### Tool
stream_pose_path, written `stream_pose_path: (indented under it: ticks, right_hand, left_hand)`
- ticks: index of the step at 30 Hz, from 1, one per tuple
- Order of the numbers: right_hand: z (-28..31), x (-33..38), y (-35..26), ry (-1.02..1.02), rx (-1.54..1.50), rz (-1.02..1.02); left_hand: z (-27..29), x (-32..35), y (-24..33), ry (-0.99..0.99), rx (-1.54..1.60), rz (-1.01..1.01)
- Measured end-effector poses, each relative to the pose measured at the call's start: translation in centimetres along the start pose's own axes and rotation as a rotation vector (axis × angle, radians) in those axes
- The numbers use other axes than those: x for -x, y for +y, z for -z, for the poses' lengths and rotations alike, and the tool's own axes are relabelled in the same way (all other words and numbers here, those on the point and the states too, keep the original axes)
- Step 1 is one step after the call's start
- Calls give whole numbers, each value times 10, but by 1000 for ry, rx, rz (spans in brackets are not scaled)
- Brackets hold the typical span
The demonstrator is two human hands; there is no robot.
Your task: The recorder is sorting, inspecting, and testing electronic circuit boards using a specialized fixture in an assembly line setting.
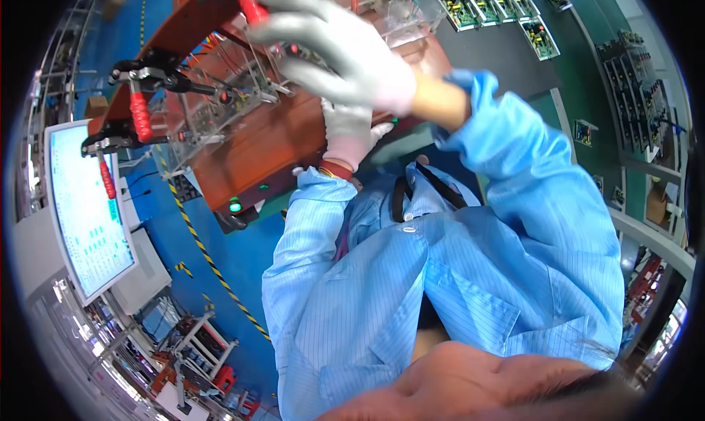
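Observation:
My right hand (334,50), in a pale glove, reaches over the reddish-brown fixture (250,156). Its fingers are stretched and spread, slightly blurred, with the fingertips against the red handle (252,4) of a toggle clamp. Below it, my left hand (349,133), gloved too, lies on the front part of the fixture. Its thumb sticks out to the right, while my right hand covers most of its fingertips. Two more toggle clamps with red handles (140,116) stand at the fixture's left end. Clear plastic plates (220,109) sit on the fixture among thin wires.
Several green circuit boards (540,39) lie at the back right on a dark mat (499,57). A rack of boards (631,90) stands at far right. To the left is a lit monitor (88,208). Yellow-black tape (202,252) marks the blue floor (228,267).

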State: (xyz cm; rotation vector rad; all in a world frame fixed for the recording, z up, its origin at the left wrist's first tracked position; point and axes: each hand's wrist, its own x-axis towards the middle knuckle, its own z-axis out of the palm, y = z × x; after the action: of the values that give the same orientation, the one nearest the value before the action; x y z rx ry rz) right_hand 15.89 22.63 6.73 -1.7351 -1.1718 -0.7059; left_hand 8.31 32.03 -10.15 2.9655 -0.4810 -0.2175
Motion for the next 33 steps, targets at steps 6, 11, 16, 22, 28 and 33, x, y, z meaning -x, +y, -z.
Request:
stream_pose_path:
  ticks: [6, 11, 16, 22, 28, 33]
  right_hand:
    - [17, 194, -47, -56, -126, -780]
    - [42, 316, -89, 229, 35, -1364]
    - [71, 326, -109, 617, -29, -1707]
    - [185, 161, -183, 589, -738, -1217]
    - [246, 34, -248, 99, -918, -630]
    - [250, 34, -251, -139, -932, -181]
  left_hand:
    - [-4, -1, -4, 288, -228, -182]
    - [5, 6, -4, 269, -3, -275]
    - [10, 12, 18, 364, 365, -388]
    - [7, 18, 69, 366, 663, -587]
    - [9, 20, 99, 323, 658, -654]
    - [4, 19, 100, 258, 723, -715]
